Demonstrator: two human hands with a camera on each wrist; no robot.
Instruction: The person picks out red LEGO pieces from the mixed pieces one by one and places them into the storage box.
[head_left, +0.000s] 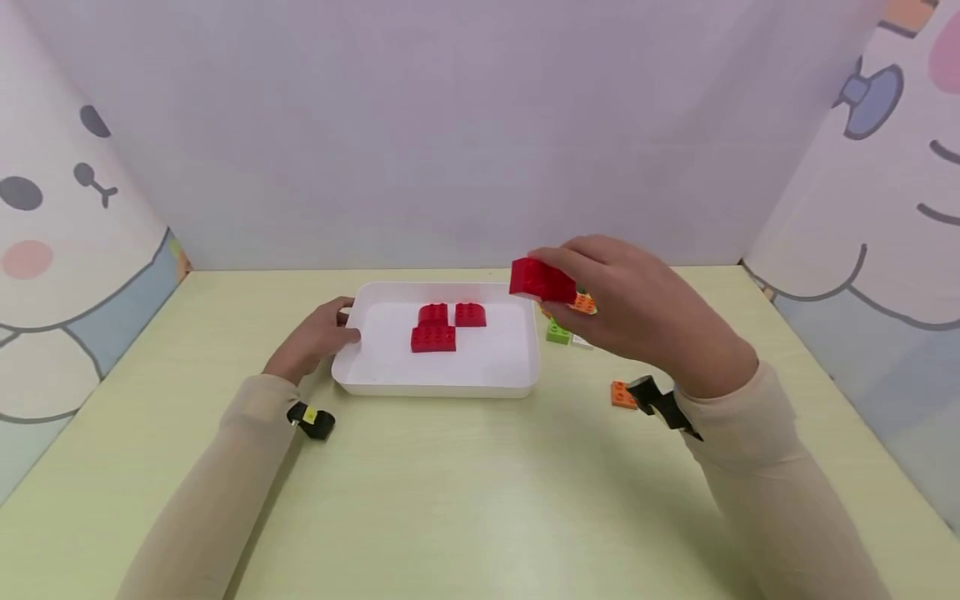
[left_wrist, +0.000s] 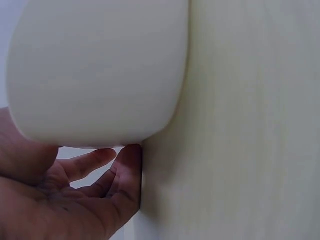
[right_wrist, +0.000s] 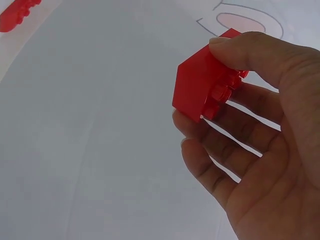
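Note:
Above the right end of the white tray (head_left: 390,367), my right hand (head_left: 630,308) pinches a red toy brick (head_left: 542,280) between thumb and fingers. The right wrist view shows the thumb on one side of this red brick (right_wrist: 197,82), with its studs toward the fingers. My left hand (head_left: 318,333) grips the left end of the tray, thumb over the rim and fingers curled against the outer wall (left_wrist: 100,75). Inside the tray lie a longer red brick (head_left: 433,338) and two red bricks with rounded corners, one on the left (head_left: 432,314) and one on the right (head_left: 470,314).
Beyond the tray's right end lie a green brick (head_left: 557,332), a white piece (head_left: 581,342) and orange bricks (head_left: 585,304), partly hidden by my right hand. A single orange brick (head_left: 622,394) lies nearer on the table (head_left: 465,500). A pale curtain (head_left: 465,150) stands behind.

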